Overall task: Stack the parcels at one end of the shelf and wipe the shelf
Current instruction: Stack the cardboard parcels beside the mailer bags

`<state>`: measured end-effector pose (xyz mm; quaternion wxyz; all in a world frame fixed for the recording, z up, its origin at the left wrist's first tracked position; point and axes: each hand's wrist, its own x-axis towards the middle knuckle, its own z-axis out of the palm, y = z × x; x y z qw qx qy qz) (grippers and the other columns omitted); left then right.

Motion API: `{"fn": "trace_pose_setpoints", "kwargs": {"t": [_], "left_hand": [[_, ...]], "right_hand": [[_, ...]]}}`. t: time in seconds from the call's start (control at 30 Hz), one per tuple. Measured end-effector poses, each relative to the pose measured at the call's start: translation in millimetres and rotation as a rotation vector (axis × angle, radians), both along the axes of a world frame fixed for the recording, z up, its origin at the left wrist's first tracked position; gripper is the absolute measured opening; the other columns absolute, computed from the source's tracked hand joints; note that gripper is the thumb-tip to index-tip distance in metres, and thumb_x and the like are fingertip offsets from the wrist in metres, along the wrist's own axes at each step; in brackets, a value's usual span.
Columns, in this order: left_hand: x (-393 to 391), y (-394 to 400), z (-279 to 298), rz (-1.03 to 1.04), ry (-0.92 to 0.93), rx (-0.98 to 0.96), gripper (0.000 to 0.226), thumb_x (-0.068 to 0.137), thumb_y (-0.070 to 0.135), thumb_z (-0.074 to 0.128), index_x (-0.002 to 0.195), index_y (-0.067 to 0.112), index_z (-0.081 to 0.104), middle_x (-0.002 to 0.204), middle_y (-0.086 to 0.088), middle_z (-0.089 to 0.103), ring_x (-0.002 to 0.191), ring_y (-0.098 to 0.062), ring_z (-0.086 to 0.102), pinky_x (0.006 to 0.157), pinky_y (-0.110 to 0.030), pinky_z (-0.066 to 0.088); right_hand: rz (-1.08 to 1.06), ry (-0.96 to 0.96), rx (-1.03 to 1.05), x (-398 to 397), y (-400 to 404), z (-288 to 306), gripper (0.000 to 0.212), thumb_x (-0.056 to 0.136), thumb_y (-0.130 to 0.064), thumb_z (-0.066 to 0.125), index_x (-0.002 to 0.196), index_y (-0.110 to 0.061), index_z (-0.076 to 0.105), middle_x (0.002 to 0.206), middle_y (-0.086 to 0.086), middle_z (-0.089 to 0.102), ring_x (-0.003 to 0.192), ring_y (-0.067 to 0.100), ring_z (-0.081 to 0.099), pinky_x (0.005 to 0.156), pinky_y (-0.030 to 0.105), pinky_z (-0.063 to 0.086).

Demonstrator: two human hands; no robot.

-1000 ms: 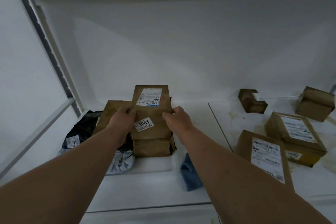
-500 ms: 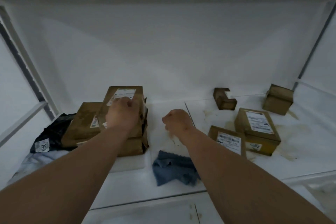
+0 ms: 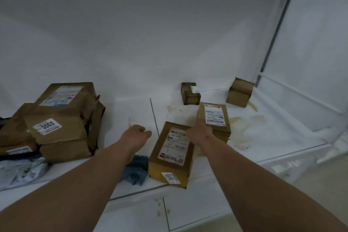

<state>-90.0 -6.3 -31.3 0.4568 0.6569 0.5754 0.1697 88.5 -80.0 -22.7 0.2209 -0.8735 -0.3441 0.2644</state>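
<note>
Cardboard parcels [image 3: 62, 118] stacked at frame left; left hand [image 3: 136, 134] loosely curled, empty; right hand [image 3: 199, 133] over two parcels, grip unclear.

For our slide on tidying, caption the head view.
Both hands, left hand and right hand, reach toward brown cardboard parcels on a stained white shelf.

Brown parcels [image 3: 62, 118] lie stacked at the stained white shelf's [image 3: 131, 113] left end (four others scattered right)
</note>
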Motion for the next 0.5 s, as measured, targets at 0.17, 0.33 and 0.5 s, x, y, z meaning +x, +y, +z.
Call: {"fn": "trace_pose_setpoints", "kwargs": {"t": [0.17, 0.33, 0.5], "left_hand": [[32.0, -14.6, -9.6, -0.115, 0.055, -0.162, 0.040, 0.100, 0.041, 0.044, 0.106, 0.007, 0.065, 0.110, -0.011, 0.068, 0.096, -0.025, 0.063, 0.090, -0.038, 0.052], [37.4, -9.1, -10.2, -0.101, 0.002, -0.216, 0.023, 0.098, 0.030, 0.052, 0.089, 0.013, 0.063, 0.099, -0.010, 0.069, 0.085, -0.021, 0.063, 0.074, -0.030, 0.049], [31.2, 1.4, 3.2, 0.037, -0.230, -0.226, 0.011, 0.095, 0.025, 0.058, 0.092, 0.015, 0.062, 0.092, -0.007, 0.068, 0.083, -0.021, 0.062, 0.073, -0.031, 0.051]], "right_hand": [[0.034, 0.421, -0.113, 12.9, -32.8, -11.1, 0.039, 0.097, -0.041, 0.047, 0.125, -0.014, 0.053, 0.112, 0.006, 0.060, 0.093, 0.024, 0.066, 0.087, 0.042, 0.052], [0.051, 0.458, -0.079, 19.7, -28.9, -13.1, 0.022, 0.096, -0.033, 0.050, 0.109, -0.017, 0.058, 0.109, 0.004, 0.061, 0.092, 0.021, 0.064, 0.086, 0.038, 0.052], [0.036, 0.503, 0.056, 20.7, -8.3, -0.5, 0.017, 0.094, -0.023, 0.053, 0.109, -0.018, 0.060, 0.114, 0.004, 0.063, 0.102, 0.021, 0.061, 0.091, 0.038, 0.050]]}}
